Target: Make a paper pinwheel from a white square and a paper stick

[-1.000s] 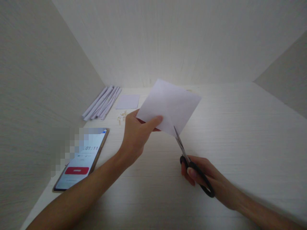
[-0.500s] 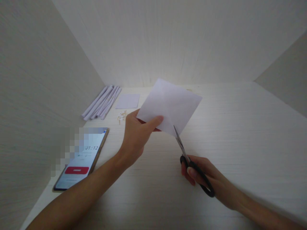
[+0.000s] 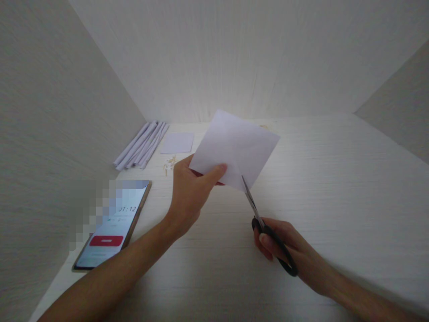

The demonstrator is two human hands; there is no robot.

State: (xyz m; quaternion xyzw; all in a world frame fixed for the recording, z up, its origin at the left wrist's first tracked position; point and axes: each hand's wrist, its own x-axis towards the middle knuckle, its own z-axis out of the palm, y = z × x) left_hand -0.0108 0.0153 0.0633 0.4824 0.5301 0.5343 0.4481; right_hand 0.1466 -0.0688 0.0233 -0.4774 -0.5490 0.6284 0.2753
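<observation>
1. Across the whole lower view runs a pale wood-grain table (image 3: 335, 188), enclosed by matching panels on the left, rear and right.
2. Lying flat at the table's near left edge is a phone (image 3: 112, 226), screen up, showing a timer readout and a red button; part of the screen is pixelated.
3. Held in the air above the table centre is a white paper sheet (image 3: 239, 145), tilted, with 1 corner pointing toward the rear panel. It touches nothing but the hand and the blades.
4. Gripping the sheet's lower left corner is the left hand (image 3: 191, 192): the thumb lies pressed on the upper face, and the remaining fingers are curled beneath the sheet, mostly hidden.
5. Resting low near the table surface, to the right of the left hand, is the right hand (image 3: 284, 248). Its fingers are closed through the black handles of the scissors (image 3: 264, 228).
6. The scissor blades point up and away, with the tips meeting the sheet's lower edge just right of the left thumb. Whether the blades are parted cannot be told.
7. At the rear left lies a bundle of rolled paper tubes (image 3: 140, 145), side by side.
8. Just right of the tubes lies a small paper square (image 3: 177, 143), flat.
9. Near that square's front edge sits a cluster of small pale fasteners (image 3: 170, 163), too small to identify.
</observation>
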